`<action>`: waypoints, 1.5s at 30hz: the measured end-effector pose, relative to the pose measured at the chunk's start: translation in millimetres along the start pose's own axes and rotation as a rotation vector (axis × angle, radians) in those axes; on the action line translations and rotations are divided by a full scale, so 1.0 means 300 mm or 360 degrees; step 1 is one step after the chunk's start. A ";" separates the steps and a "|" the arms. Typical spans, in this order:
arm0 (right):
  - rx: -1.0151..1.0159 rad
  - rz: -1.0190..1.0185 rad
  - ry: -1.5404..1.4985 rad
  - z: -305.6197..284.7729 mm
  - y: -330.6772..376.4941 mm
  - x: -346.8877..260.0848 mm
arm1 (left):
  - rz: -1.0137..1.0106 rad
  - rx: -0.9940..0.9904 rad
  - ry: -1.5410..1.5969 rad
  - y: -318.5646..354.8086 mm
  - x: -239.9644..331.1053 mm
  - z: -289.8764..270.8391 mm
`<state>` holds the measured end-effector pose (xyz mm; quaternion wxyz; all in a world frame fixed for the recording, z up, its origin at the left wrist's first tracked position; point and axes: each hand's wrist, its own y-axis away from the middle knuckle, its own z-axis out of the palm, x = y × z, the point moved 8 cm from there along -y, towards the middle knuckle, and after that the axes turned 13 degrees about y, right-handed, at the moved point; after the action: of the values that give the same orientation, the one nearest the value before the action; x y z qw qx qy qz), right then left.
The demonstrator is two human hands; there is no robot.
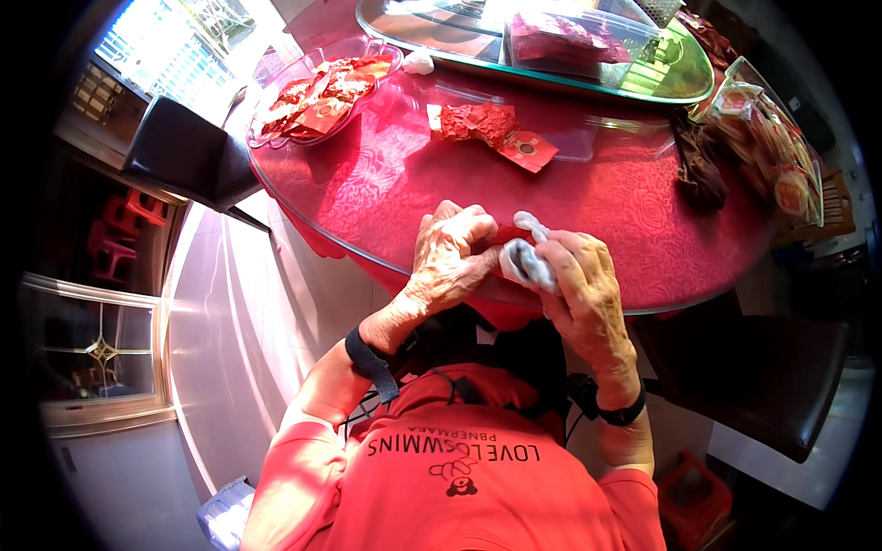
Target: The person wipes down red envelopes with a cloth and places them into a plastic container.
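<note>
Both of my hands meet over the near edge of the round table. My left hand (450,253) is closed, its fingers pinching a small red packet (505,235) that is mostly hidden by the fingers. My right hand (586,280) grips a crumpled white-grey cloth (528,264) right beside the packet; whether the cloth touches it, I cannot tell. Farther out on the table lies a crinkled red wrapper (478,121), with a flat red packet (527,151) at its right end.
At the far left, a clear bowl (395,61) holds several red packets. A glass turntable (588,90) carries a clear box (634,50). A dark brown bundle (700,170) and bagged goods (772,147) sit at the right. Dark chairs (175,151) flank the red-covered table (643,239).
</note>
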<state>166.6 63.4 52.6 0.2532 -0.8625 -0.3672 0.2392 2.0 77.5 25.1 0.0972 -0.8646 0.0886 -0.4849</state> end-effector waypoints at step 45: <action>-0.0095 0.0005 0.0242 0.102 -0.054 -0.140 | -0.0293 -0.0304 0.2171 0.070 -0.091 0.086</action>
<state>114.0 49.3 48.9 0.2541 -0.8860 -0.3524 0.1622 9.0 66.1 -15.8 -0.0982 -0.3756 0.0984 -0.9163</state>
